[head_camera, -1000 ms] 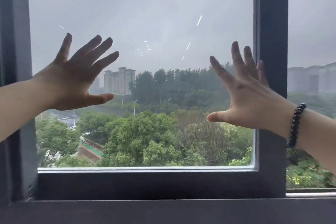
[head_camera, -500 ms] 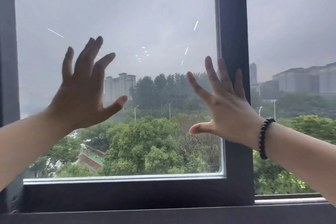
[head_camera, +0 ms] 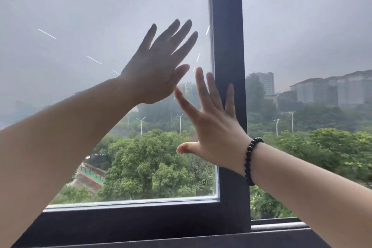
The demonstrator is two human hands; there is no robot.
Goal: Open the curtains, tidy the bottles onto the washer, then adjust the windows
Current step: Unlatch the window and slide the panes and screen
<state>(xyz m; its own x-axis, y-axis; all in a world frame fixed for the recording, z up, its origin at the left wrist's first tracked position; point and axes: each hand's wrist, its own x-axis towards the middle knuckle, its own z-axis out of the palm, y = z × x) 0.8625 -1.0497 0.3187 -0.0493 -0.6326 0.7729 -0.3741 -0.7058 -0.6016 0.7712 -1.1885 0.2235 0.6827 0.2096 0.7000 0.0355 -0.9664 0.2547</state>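
A sliding window pane in a dark frame fills the view. Its right upright stands a little right of centre, and its bottom rail runs along the lower edge. My left hand is flat against the glass, fingers spread, high near the upright. Just below and to the right, my right hand lies flat with spread fingers, partly on the glass and partly on the upright. A black bead bracelet circles my right wrist. Neither hand holds anything.
To the right of the upright is an open gap with a clear outlook on trees and buildings. A lower track and the dark sill run along the bottom. No curtains, bottles or washer are in view.
The pane and its upright have slid left, widening the gap on the right. My left hand has moved right across the glass, close to my right hand.
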